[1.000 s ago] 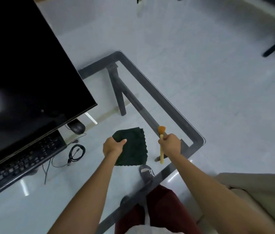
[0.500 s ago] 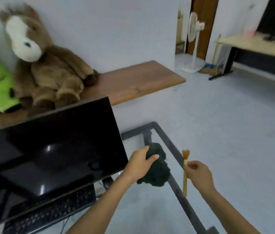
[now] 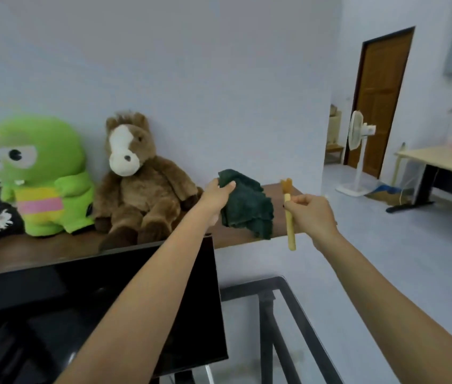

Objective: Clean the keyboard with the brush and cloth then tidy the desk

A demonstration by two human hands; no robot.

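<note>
My left hand pinches a dark green cloth by its top edge, and the cloth hangs crumpled in the air over the right end of a wooden shelf. My right hand grips a small brush with a pale wooden handle, held upright with its orange-brown bristles at the top, just right of the cloth. Both arms reach forward above the black monitor. The keyboard is out of view.
Several plush toys sit on the shelf: a brown horse, a green monster and a dark one at the far left. The glass desk's black frame shows at bottom right. A standing fan, a wooden door and another desk stand at the right.
My view has swung up from the glass desk to the shelf and room. Both hands lifted the cloth and brush off the desk and raised them toward the shelf's right end.
</note>
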